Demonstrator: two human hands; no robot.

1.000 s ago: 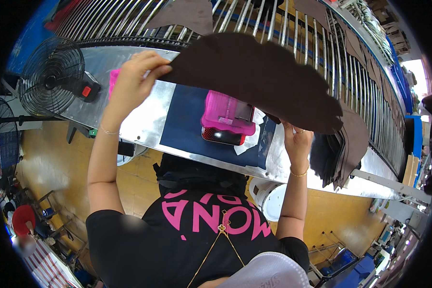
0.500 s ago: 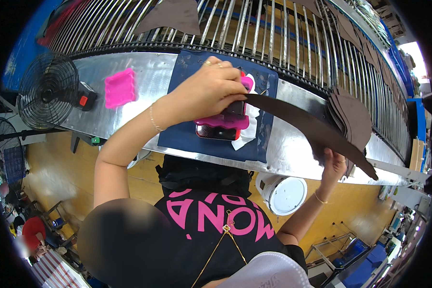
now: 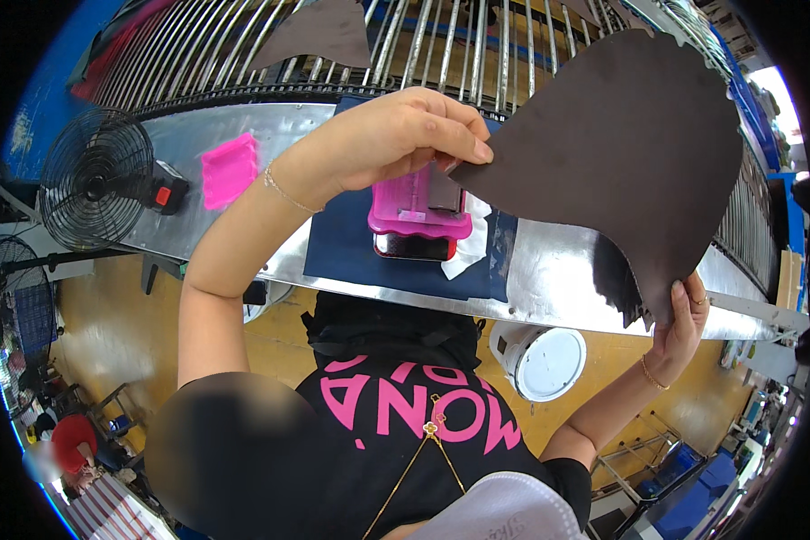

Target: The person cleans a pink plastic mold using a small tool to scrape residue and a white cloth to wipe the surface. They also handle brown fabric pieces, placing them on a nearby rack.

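A large dark brown sheet piece (image 3: 621,144), cut with a curved outline, hangs spread between my hands above the right part of the metal bench. My left hand (image 3: 423,135) pinches its narrow left corner between thumb and fingers. At the lower right, my right hand (image 3: 682,319) grips the bottom edge, thumb on the near face. Below my left hand sits a pink tray (image 3: 418,220) with a small dark block (image 3: 445,192) in it, on top of a black and red box (image 3: 411,245). White paper (image 3: 470,247) sticks out beside it, on a dark blue mat (image 3: 342,256).
Beyond the bench (image 3: 558,279) runs a rack of metal bars (image 3: 450,45), carrying another brown piece (image 3: 319,36). On the left stand a black fan (image 3: 97,178) and a second pink tray (image 3: 230,171). A white lidded bucket (image 3: 549,364) is below the bench's near edge.
The brown piece has turned from nearly edge-on to broad face showing, and rises higher. My right hand has moved right; my left hand has shifted slightly right. Both keep hold.
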